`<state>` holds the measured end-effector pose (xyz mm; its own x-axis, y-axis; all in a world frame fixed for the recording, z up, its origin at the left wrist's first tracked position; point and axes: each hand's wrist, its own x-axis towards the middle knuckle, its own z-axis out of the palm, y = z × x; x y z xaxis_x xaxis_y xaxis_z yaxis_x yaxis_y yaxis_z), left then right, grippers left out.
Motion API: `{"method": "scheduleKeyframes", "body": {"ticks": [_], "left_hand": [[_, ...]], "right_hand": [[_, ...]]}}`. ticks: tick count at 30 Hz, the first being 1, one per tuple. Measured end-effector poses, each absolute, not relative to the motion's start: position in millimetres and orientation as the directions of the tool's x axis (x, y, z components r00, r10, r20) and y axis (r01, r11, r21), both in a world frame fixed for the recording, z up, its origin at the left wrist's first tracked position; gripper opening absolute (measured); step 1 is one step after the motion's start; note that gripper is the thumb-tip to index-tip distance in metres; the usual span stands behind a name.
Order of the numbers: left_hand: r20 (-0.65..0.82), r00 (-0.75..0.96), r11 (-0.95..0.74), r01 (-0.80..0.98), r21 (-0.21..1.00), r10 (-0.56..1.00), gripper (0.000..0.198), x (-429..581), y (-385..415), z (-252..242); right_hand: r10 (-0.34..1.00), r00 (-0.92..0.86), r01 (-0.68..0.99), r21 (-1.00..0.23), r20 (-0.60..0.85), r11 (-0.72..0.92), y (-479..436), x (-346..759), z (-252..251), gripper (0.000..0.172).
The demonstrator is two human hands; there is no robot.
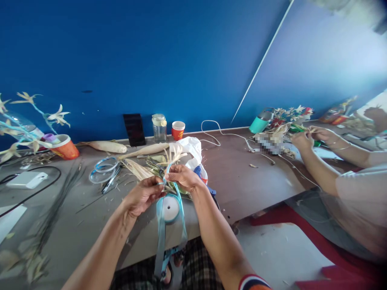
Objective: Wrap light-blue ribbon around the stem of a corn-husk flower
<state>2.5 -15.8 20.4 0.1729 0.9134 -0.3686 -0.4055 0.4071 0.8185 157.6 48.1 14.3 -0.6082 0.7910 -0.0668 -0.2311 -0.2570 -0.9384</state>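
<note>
My left hand (pixel 146 196) is closed in a pinch on light blue ribbon (pixel 182 225). Right beside it, my right hand (pixel 185 177) pinches a pale husk flower (pixel 174 155) by its stem, which has blue ribbon about it; the fingers partly hide the wrapping. Ribbon hangs from the hands in loose strands over the table edge towards my lap. Just below the hands is a ribbon spool (pixel 168 208) with a white centre. Behind them lie dry husk strips (pixel 137 169) and a white plastic bag (pixel 193 150).
Rings of tape (pixel 104 167), pens (pixel 111 179) and thin dark wires (pixel 60 205) lie left. An orange cup (pixel 65 147) stands near finished flowers (pixel 57 117). At the wall are a phone (pixel 134 129), a jar (pixel 159 128) and a red cup (pixel 178 131). A co-worker's hands (pixel 311 137) handle husk at right.
</note>
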Motion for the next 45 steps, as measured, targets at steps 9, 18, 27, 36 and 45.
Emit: {"method": "scheduleKeyframes", "body": {"ticks": [9,18,27,36,45], "left_hand": [[-0.202,0.015,0.203,-0.065,0.977,0.979,0.02,8,-13,9],[-0.255,0.03,0.255,-0.225,0.94,0.966,0.018,8,-15,16],[-0.348,0.119,0.366,-0.397,0.842,0.93,0.02,1,-15,19],[-0.165,-0.039,0.155,-0.178,0.972,0.986,0.021,5,-13,16],[-0.093,-0.111,0.103,0.083,0.991,0.989,0.016,9,-14,19]], "right_hand": [[0.908,-0.417,0.128,-0.992,-0.036,0.019,45,147,15,0.032],[0.847,-0.532,-0.037,-0.999,-0.012,-0.037,40,150,23,0.031],[0.749,-0.663,-0.357,-0.882,0.007,-0.308,38,149,18,0.027],[0.856,-0.517,-0.243,-0.956,-0.016,-0.164,40,143,14,0.033],[0.937,-0.347,0.063,-0.997,0.024,0.049,42,139,12,0.029]]}}
